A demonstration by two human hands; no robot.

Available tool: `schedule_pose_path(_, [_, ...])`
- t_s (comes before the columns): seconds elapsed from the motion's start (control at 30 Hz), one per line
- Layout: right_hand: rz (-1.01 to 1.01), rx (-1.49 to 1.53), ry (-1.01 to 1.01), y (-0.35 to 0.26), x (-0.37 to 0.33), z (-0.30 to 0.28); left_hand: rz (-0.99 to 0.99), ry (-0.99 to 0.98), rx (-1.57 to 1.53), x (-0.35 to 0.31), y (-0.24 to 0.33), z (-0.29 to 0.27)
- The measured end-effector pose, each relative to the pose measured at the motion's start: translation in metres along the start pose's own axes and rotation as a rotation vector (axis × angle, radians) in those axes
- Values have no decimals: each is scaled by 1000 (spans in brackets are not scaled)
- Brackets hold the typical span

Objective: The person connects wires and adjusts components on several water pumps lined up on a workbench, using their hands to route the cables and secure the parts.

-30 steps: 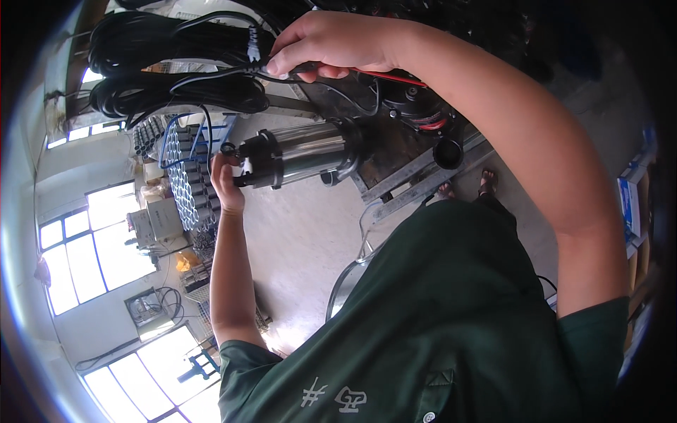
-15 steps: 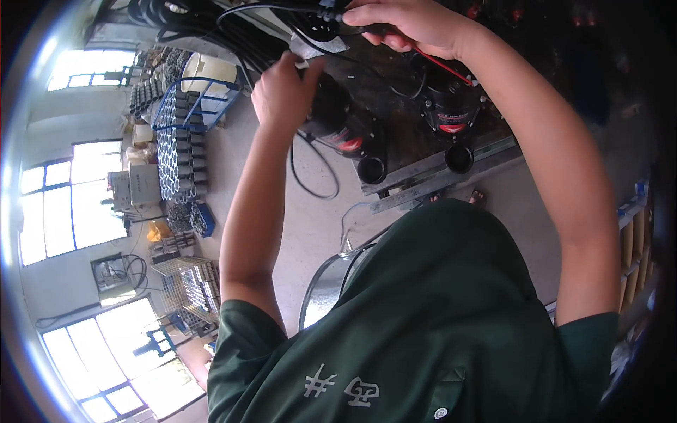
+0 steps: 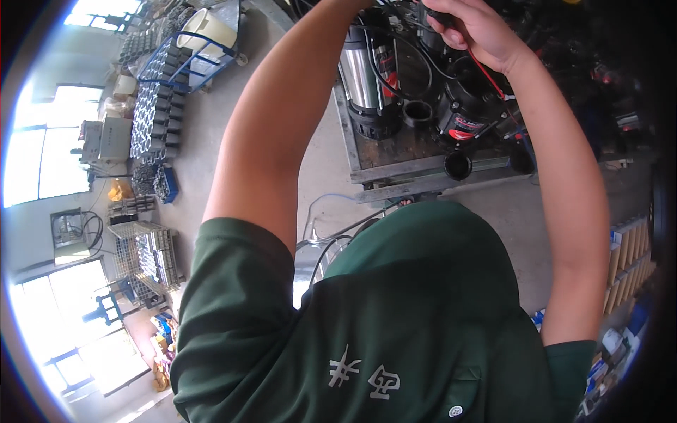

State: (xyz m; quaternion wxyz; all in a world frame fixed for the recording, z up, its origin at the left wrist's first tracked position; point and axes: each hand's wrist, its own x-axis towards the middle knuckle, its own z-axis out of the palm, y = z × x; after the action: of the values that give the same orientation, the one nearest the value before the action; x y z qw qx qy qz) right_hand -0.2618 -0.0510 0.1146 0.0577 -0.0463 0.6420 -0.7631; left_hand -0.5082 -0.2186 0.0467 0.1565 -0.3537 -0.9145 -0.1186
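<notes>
My left hand is cut off by the upper edge of the picture, so its fingers are hidden; the wrist is by the top of a steel-bodied pump with a black base. Over a black motor-like pump with a red label, my right hand is closed around something small and dark that I cannot make out. A red lead runs down from under this hand toward the pump's side. Between the two pumps a black cable hangs in a loop. Round black outlets face me.
The dark workbench has a metal front edge, with more black pumps crowded to the right. On the floor to the left stand a blue trolley, rows of grey cylinders and a wire cage. Cardboard dividers are at right.
My left arm has reached farther forward, taking the hand to the upper edge. My right hand has shifted right, and the view has moved. The steel pump and its cable loop now show.
</notes>
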Motion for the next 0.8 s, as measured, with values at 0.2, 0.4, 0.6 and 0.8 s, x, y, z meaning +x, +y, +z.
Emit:
schedule_pose_path(0.2, [3, 75, 39, 6, 4, -1, 18, -25, 17, 52, -69, 90])
schedule_pose_path(0.4, [-2, 36, 115, 8, -3, -13, 188, -285, 192, 63, -30, 102])
schedule_pose_path(0.6, [25, 29, 55, 6, 3, -1, 106, 27, -198, 52, -91, 114])
schedule_pose_path(0.8, [39, 32, 74, 8, 3, -6, 52, -58, -289, 43, -47, 76])
